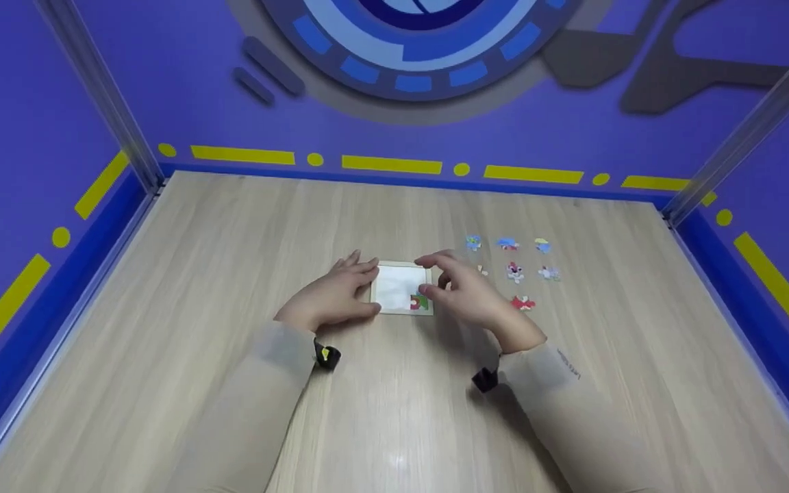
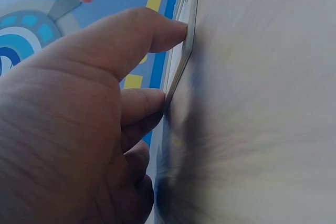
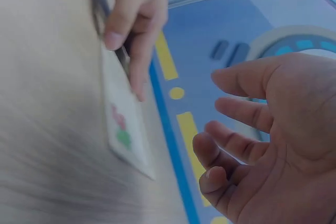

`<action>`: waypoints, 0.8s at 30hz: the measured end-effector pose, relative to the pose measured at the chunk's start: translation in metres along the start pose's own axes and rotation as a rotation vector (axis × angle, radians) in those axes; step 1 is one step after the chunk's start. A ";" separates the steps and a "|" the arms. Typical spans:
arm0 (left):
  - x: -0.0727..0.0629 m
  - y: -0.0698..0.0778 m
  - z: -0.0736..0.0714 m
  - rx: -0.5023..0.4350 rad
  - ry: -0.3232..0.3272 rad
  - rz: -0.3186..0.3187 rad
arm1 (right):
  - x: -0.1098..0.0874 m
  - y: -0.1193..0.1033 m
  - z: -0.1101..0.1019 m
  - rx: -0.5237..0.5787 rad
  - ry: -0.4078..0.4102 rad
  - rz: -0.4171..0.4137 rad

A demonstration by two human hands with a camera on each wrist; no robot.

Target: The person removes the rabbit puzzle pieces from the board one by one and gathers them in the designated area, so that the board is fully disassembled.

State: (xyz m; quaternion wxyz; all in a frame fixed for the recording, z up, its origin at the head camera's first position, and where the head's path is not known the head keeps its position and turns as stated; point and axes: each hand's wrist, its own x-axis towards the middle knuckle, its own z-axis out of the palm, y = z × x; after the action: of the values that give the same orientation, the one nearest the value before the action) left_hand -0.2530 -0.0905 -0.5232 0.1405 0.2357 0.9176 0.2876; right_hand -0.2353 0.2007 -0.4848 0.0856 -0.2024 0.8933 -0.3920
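Observation:
A small square puzzle tray (image 1: 394,282) with a pale rim lies flat on the table. Red-and-white and green puzzle pieces (image 1: 419,302) fill its near right corner. My left hand (image 1: 334,293) holds the tray's left side, thumb at the near corner and index finger at the far one; the left wrist view shows both touching the edge of the tray (image 2: 190,30). Over the tray's right side hovers my right hand (image 1: 464,291), thumb and index finger apart. In the right wrist view, the fingers of that right hand (image 3: 278,129) are loosely bent with nothing between them.
Several loose puzzle pieces lie in spaced rows right of the tray, among them a red one (image 1: 522,302), a red-and-white one (image 1: 515,272) and a blue one (image 1: 473,242). Part of one is hidden behind my right hand. Blue-purple panels (image 1: 394,140) border the wooden table (image 1: 244,226).

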 end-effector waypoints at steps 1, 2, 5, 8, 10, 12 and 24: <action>-0.001 -0.001 0.001 0.002 0.000 0.001 | 0.001 0.001 0.003 0.000 -0.004 -0.002; -0.001 -0.002 0.002 0.003 -0.001 0.002 | 0.001 0.002 0.007 -0.003 -0.008 -0.002; -0.003 -0.003 0.003 0.012 -0.006 -0.006 | 0.002 0.005 0.016 -0.003 -0.011 -0.015; -0.004 -0.002 0.004 0.017 -0.013 -0.011 | 0.003 0.009 0.024 -0.017 0.014 -0.022; -0.003 -0.001 0.003 0.014 -0.014 -0.009 | 0.004 0.012 0.028 -0.045 0.038 -0.031; -0.003 -0.001 0.003 0.012 -0.013 -0.003 | 0.005 0.015 0.031 -0.089 0.060 -0.040; 0.001 -0.003 0.000 0.000 -0.009 -0.001 | 0.006 0.019 0.040 -0.274 0.012 -0.009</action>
State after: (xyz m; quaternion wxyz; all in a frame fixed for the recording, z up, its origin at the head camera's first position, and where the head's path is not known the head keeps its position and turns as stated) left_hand -0.2551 -0.0917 -0.5251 0.1449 0.2364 0.9171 0.2865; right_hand -0.2343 0.1835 -0.5260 0.0499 -0.2141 0.9381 -0.2678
